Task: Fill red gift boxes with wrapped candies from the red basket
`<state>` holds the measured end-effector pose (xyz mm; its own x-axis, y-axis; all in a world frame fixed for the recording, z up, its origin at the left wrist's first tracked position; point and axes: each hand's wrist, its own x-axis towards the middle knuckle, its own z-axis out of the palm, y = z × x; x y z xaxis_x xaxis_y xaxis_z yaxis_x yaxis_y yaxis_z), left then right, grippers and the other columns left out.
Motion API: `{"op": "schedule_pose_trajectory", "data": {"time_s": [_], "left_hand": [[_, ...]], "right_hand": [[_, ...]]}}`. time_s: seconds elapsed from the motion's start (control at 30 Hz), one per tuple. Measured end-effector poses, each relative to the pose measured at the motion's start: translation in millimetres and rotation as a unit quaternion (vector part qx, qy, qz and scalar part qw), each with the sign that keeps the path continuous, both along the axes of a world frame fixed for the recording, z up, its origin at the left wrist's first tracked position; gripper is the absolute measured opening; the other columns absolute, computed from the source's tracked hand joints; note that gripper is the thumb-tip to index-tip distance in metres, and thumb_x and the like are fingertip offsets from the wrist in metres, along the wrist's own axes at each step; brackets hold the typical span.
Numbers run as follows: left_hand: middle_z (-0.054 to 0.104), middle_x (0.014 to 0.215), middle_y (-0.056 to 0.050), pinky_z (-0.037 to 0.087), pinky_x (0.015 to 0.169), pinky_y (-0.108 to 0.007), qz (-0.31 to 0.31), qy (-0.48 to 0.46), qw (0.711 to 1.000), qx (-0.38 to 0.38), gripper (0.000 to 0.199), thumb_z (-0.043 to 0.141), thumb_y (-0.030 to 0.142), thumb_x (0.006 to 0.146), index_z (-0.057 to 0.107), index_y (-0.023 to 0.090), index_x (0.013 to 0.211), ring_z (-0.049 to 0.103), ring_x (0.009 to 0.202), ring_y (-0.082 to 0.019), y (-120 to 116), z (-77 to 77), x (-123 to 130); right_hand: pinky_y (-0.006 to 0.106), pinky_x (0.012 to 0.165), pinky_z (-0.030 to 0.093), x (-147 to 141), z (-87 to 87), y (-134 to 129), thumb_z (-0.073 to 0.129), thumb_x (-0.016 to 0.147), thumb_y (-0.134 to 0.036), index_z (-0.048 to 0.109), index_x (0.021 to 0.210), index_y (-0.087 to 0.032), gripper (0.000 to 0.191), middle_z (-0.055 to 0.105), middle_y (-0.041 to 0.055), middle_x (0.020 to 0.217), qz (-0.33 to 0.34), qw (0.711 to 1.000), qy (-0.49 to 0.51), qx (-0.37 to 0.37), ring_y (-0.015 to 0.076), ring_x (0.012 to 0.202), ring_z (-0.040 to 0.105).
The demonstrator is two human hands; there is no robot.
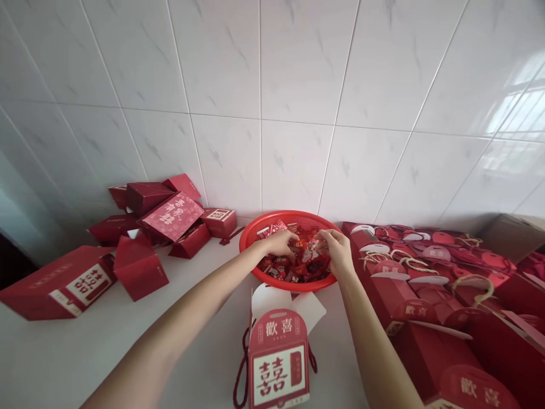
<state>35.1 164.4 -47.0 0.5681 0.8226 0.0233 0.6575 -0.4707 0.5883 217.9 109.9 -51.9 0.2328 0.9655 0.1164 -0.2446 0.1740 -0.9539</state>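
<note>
Both hands are inside a round red plastic basket (251, 267) heaped with small red wrapped packets (283, 272). My left hand (281, 243) is over the middle of the heap with its fingers bent down among the packets; the fingertips and anything between them are hidden. At the right side of the basket, my right hand (336, 247) has its thumb and fingers pinched at a red and white packet (311, 250). Just in front of the basket stands a red box (279, 352) with its white-lined top flaps open and dark red cords at its sides.
Several red boxes (140, 267) lie piled at the left on the white table (204, 352). Many red boxes with rope handles (395, 284) fill the right side. A brown carton (511, 236) sits at the far right, and a tiled wall (298, 159) rises behind.
</note>
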Motion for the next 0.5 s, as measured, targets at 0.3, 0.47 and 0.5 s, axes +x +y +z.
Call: {"op": "schedule_pose_trajectory", "data": {"time_s": [0.3,0.47,0.5], "left_hand": [[0.073,0.092,-0.005,0.05,0.082,-0.036,0.065,-0.153,0.984,0.064,0.037,0.082,0.036,0.058,0.069,0.016,0.087,0.066,0.092,-0.028,6,-0.3,0],[0.074,0.092,-0.006,0.049,0.088,-0.04,0.049,-0.188,0.98,0.051,0.043,0.084,0.043,0.061,0.071,0.015,0.089,0.066,0.094,-0.03,3,2.8,0],[0.074,0.091,-0.007,0.049,0.089,-0.04,0.045,-0.202,0.977,0.051,0.044,0.085,0.044,0.062,0.071,0.014,0.091,0.066,0.094,-0.029,2,3.6,-1]], "right_hand": [[0.024,0.053,0.049,2,-6.4,6,0.074,0.06,-0.03,0.064,0.08,-0.02,0.024,0.068,0.0011,0.073,-0.037,0.999,-0.007,-0.01,0.0149,0.063,0.062],[0.027,0.058,0.052,2,-12.9,11,0.077,0.061,-0.029,0.064,0.093,-0.022,0.036,0.071,0.0028,0.086,-0.039,0.999,-0.018,-0.025,0.0174,0.069,0.066],[0.027,0.059,0.053,2,-13.0,11,0.078,0.061,-0.029,0.064,0.095,-0.022,0.037,0.071,0.0033,0.088,-0.032,0.999,-0.019,-0.024,0.0183,0.072,0.067]]}}
